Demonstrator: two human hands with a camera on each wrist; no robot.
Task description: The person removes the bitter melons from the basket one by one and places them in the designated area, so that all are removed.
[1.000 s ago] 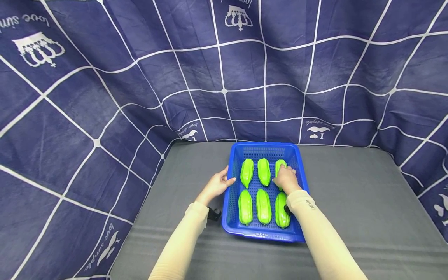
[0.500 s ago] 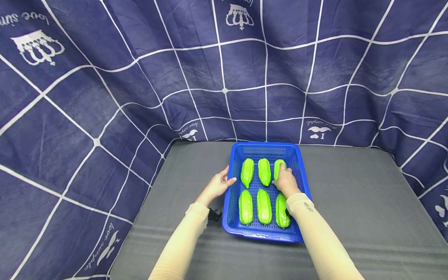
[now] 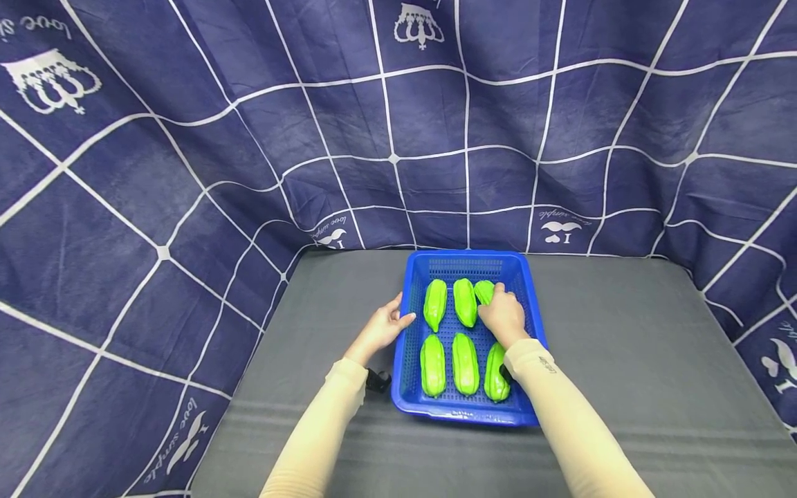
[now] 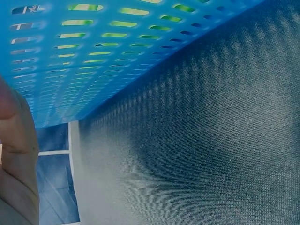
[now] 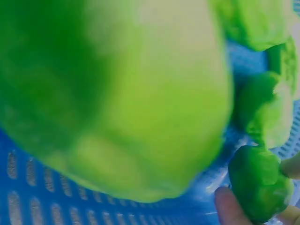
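In the head view a blue perforated basket [image 3: 470,417] holds several bright green, elongated, ridged gourds in two rows. My left hand [image 3: 382,326] grips the basket's left rim, thumb over the top and fingers along the outside. My right hand [image 3: 504,315] reaches into the back right part and holds the back right gourd [image 3: 484,290] between thumb and fingers. That gourd leans with its far end close beside the back middle gourd [image 3: 465,303]. In the right wrist view fingers lie on both sides of the held gourd [image 5: 258,183], and the front right gourd [image 5: 154,117] looms large.
The basket stands on a grey cloth-covered table [image 3: 623,346]. Behind and to the left hangs a blue curtain [image 3: 349,124] with white lines. Back left gourd [image 3: 435,304], front left gourd [image 3: 432,365] and front middle gourd [image 3: 465,364] lie near the right hand.
The right hand has shifted the back right gourd leftward, tilting its far end toward the back middle gourd. The left hand stays on the rim; the whole view has shifted slightly.
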